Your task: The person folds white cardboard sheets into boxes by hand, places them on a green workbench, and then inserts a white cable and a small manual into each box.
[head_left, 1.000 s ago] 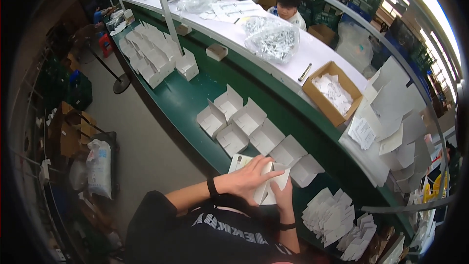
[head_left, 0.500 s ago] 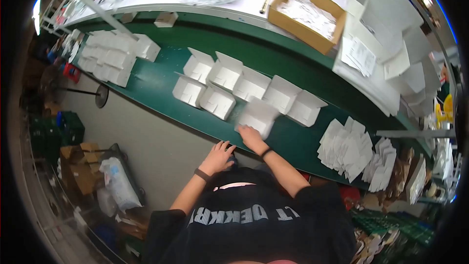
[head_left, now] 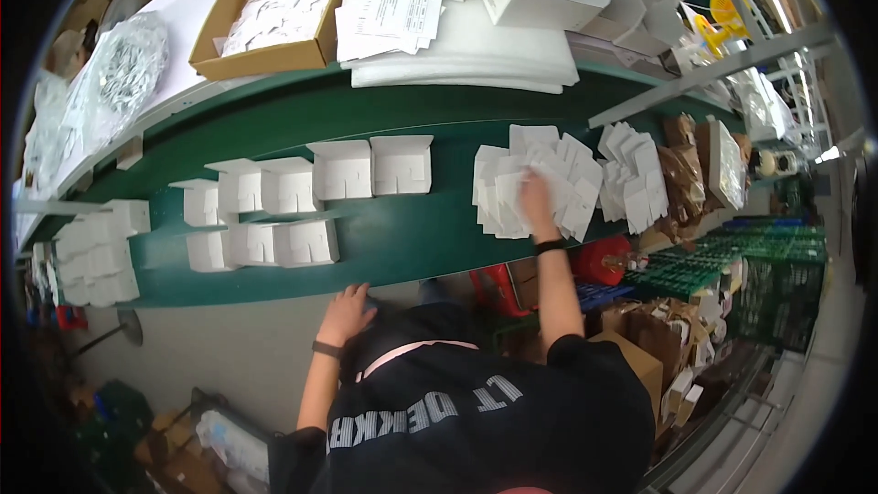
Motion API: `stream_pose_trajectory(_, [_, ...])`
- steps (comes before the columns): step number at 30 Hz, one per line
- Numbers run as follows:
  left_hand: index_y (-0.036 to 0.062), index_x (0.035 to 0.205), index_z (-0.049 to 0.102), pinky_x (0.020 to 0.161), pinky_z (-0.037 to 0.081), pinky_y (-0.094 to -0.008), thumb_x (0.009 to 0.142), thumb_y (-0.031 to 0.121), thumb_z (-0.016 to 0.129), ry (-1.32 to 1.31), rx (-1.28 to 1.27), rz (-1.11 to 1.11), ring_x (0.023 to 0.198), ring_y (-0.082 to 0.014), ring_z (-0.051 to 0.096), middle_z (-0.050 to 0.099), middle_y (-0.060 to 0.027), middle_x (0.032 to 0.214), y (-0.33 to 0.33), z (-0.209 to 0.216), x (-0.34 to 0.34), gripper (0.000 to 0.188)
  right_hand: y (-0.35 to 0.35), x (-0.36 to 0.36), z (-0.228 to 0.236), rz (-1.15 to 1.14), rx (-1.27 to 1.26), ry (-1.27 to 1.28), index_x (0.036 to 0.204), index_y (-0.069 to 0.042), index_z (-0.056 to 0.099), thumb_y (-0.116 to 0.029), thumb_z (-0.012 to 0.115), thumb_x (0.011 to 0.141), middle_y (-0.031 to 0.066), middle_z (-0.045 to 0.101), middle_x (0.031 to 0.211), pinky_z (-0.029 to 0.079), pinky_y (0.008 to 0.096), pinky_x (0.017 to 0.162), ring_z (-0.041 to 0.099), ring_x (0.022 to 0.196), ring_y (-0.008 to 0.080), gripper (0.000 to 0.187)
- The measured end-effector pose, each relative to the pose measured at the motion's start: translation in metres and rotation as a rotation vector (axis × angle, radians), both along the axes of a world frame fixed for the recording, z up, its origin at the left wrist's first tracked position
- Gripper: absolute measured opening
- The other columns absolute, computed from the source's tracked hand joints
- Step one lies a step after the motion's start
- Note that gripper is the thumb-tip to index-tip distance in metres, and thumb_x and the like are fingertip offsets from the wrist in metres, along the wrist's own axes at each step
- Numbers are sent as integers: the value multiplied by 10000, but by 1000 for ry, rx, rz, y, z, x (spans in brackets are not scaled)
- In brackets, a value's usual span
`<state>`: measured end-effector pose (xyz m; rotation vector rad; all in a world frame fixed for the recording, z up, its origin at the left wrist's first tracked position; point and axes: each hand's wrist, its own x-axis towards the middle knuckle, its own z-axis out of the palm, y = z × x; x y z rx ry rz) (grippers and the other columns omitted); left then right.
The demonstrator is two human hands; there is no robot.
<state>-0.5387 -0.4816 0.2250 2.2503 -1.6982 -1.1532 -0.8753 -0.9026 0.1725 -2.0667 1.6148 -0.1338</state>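
Note:
My right hand (head_left: 537, 203) reaches over a heap of flat, folded white cartons (head_left: 498, 187) on the green work surface (head_left: 402, 247). Motion blurs its fingers, so any grip is hidden. Empty and with fingers apart, my left hand (head_left: 347, 315) rests by the near edge of that surface. Left of the heap stand two rows of opened small white boxes with raised lids: the back row ends with a box (head_left: 402, 166), and the front row ends with another box (head_left: 308, 243).
A second stack of flat cartons (head_left: 633, 174) lies right of the heap. At the far left, white boxes (head_left: 96, 256) are piled together. The upper shelf bears a brown carton of paper slips (head_left: 206, 53), printed sheets (head_left: 389, 23) and white foam sheets (head_left: 457, 73). A metal post (head_left: 713, 73) crosses at right.
My view has swung to the right. My right hand has let go of a white box, now in the front row, and moved over to the flat cartons. My left hand stays near the edge.

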Motion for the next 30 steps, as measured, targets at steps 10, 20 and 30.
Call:
stream_pose_trajectory(10, [50,1480,501,1061,495,-499,954,301,692,149,-97,-50,1269,-436,584,566,-220,1441,-102,6,-51,614,-104,-128,-30,132,186,158,1382,-14,548,-319,907,716,292,587,1337,460,508,1059,535,1281,455,816])
stream_pose_trajectory(20, [41,1472,505,1061,499,-491,979,298,667,258,-201,-37,1251,-445,600,582,-235,1416,-147,12,-70,579,-20,-114,-4,218,-118,198,1441,-30,514,-372,911,712,230,545,1375,440,518,1101,510,1283,455,898])
stream_pose_trajectory(30, [40,1450,531,1062,501,-483,999,315,653,343,-176,-59,1251,-447,601,582,-239,1418,-144,16,-87,542,25,-128,-24,382,-369,168,1343,-30,562,-403,880,740,156,570,1305,421,504,1100,512,1279,390,777])
